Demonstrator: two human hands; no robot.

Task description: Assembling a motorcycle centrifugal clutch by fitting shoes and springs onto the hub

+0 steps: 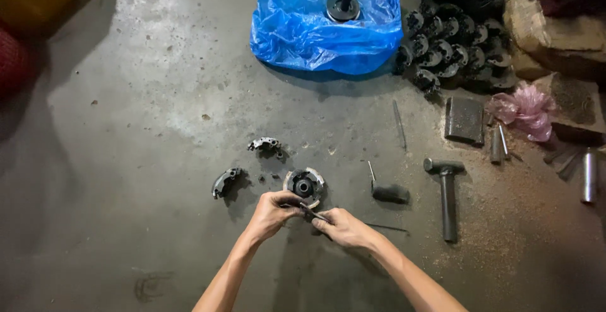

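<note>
Hands are seen low in the centre of the frame, over a concrete floor (158, 97). A thin dark tool (314, 213) is gripped between the left hand (273, 211) and the right hand (341, 225), both clenched on it, just below a round clutch hub (304, 186) lying on the floor. Two curved clutch shoes (225, 181) (265, 144) lie apart to the hub's left. A hammer (446, 189) rests right of centre. A blue plastic bag (315, 34) carrying a round metal part (343, 5) sits at the top, beside a heap of dark hubs (451, 47).
</note>
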